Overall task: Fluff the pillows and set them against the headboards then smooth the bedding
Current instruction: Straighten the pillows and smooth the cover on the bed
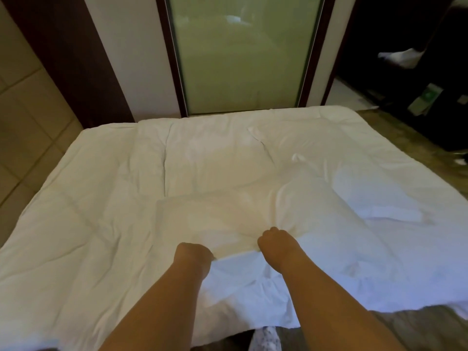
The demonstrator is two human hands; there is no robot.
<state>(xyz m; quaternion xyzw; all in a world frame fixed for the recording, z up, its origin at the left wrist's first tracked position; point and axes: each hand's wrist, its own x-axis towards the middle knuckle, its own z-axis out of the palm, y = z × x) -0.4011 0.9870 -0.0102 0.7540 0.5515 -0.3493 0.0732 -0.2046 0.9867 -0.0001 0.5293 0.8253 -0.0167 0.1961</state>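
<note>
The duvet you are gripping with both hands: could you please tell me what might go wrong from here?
1. The left hand and right hand grip the duvet close together, so a pull may bunch the middle rather than flatten it.
2. The creases on the right lie beyond both hands and may stay.
3. A hard tug could drag the far edge off the side by the glass panel.

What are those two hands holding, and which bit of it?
The white bedding. The left hand and right hand each grip the near edge of its top layer, side by side.
</note>
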